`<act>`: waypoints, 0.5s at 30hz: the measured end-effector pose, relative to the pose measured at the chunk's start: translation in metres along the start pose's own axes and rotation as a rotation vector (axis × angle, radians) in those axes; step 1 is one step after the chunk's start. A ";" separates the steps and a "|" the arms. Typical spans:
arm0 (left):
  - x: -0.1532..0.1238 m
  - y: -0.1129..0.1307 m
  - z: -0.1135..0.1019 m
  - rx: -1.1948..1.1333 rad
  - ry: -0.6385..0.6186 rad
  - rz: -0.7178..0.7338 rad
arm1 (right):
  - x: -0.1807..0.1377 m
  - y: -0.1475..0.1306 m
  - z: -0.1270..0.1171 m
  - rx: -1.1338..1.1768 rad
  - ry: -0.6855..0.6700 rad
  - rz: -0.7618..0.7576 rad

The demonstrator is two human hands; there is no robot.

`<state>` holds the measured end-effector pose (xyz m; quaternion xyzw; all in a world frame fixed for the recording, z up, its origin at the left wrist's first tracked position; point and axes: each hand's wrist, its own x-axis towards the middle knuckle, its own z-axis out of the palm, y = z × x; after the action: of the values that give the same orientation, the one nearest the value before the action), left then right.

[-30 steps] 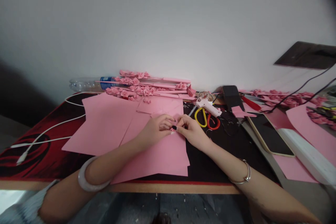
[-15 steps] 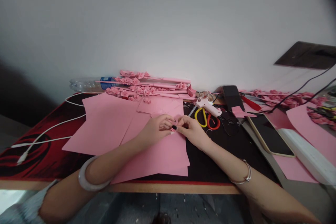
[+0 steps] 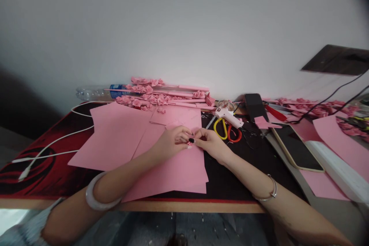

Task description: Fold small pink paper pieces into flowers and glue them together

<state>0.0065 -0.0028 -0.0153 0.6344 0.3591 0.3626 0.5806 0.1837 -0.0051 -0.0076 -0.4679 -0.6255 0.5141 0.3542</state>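
Note:
My left hand [image 3: 176,140] and my right hand [image 3: 210,143] meet over pink paper sheets [image 3: 170,173]. Both are closed, with thumbs and fingertips pinching a small pink paper piece [image 3: 190,143] between them. Most of that piece is hidden by the fingers, so its exact shape cannot be made out. Another large pink sheet [image 3: 112,134] lies to the left, by my left forearm. Just right of my right hand are scissors with one yellow and one red handle [image 3: 220,128] and a white glue gun [image 3: 229,117].
Pink paper flower stems [image 3: 161,98] lie along the wall beside a clear plastic bottle [image 3: 93,93]. White cables [image 3: 52,155] cross the red and black mat at left. Two phones [image 3: 298,148], a white power strip [image 3: 337,169] and more paper flowers [image 3: 311,107] occupy the right side.
Almost nothing differs. Both hands stay in the same place, with only a slight shift of the fingers around the small pink paper piece.

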 end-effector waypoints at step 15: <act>0.003 0.001 -0.002 -0.128 0.061 -0.101 | 0.001 0.000 -0.006 0.162 -0.074 0.144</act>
<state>0.0066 0.0004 -0.0142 0.5659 0.3843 0.3744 0.6261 0.1886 -0.0024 -0.0066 -0.4623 -0.5594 0.6038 0.3297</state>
